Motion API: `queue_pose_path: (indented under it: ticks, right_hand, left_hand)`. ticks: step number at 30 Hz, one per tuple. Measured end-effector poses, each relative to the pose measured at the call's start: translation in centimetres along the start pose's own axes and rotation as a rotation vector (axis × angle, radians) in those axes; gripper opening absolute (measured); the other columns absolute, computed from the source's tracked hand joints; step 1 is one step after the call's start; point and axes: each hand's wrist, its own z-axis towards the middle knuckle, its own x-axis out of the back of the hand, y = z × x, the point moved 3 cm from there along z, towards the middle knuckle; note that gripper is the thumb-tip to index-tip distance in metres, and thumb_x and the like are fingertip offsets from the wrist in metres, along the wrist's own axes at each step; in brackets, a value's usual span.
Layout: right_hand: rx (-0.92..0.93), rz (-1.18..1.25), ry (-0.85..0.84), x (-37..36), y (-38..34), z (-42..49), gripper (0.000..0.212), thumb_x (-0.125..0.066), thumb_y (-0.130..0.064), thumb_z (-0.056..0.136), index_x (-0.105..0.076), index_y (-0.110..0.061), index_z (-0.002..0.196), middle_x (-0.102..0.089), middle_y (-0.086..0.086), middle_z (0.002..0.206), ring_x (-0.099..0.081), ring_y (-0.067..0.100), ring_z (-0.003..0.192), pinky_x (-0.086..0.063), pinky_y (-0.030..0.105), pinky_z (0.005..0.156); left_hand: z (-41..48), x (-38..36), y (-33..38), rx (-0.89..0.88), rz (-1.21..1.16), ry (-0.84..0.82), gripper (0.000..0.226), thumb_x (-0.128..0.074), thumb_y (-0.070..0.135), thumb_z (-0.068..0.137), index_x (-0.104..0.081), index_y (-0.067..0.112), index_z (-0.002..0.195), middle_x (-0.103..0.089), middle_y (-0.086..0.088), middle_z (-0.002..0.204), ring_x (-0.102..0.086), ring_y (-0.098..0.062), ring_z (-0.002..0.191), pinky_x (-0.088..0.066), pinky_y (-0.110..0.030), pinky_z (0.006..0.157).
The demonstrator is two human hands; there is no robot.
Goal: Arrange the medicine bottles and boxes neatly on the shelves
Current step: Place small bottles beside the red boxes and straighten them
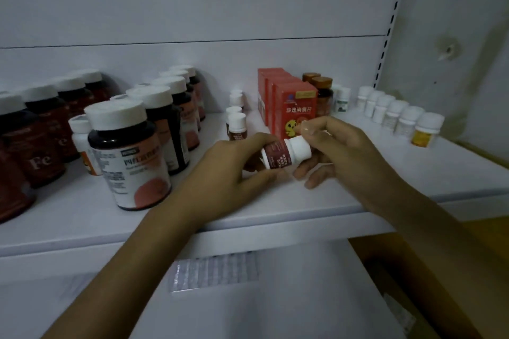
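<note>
A small white bottle with a dark red label lies tilted on its side between both hands, just above the white shelf. My left hand grips its base end, fingers curled round it. My right hand pinches the white cap end with thumb and forefinger. Behind it stands a short row of matching small bottles. Red boxes with a yellow cartoon figure stand in a row just right of those.
Large dark bottles with white caps fill the shelf's left side in rows. Amber bottles with gold caps stand behind the boxes. A diagonal row of small white bottles runs at the right. A lower shelf lies below.
</note>
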Motion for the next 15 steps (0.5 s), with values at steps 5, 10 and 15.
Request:
queue_pose_path:
  ticks: [5, 10, 15]
  right_hand:
    - [0.048, -0.110, -0.077, -0.26, 0.43, 0.16, 0.010, -0.061, -0.018, 0.088, -0.064, -0.016, 0.098, -0.072, 0.001, 0.078, -0.068, 0.017, 0.063, -0.054, 0.023, 0.050]
    - [0.148, -0.163, -0.094, 0.21, 0.36, -0.13, 0.033, -0.073, 0.001, 0.075, -0.061, -0.023, 0.095, -0.069, -0.007, 0.100, -0.068, 0.007, 0.092, -0.057, 0.021, 0.072]
    - [0.148, -0.131, -0.086, 0.22, 0.45, 0.02, 0.035, -0.074, 0.001, 0.074, -0.060, -0.021, 0.097, -0.069, -0.004, 0.101, -0.069, 0.009, 0.091, -0.057, 0.022, 0.073]
  left_hand:
    - [-0.08, 0.13, 0.20, -0.034, -0.079, 0.035, 0.049, -0.071, 0.041, 0.077, -0.057, 0.022, 0.120, -0.068, 0.010, 0.104, -0.066, -0.004, 0.088, -0.055, -0.028, 0.077]
    - [-0.13, 0.09, 0.04, 0.024, -0.080, 0.047, 0.056, -0.058, 0.058, 0.077, -0.055, 0.026, 0.123, -0.066, 0.013, 0.104, -0.064, 0.001, 0.088, -0.055, -0.023, 0.079]
    - [-0.10, 0.22, 0.10, 0.031, -0.077, 0.064, 0.044, -0.066, 0.050, 0.079, -0.060, 0.025, 0.115, -0.067, 0.012, 0.099, -0.064, -0.001, 0.085, -0.054, -0.022, 0.078]
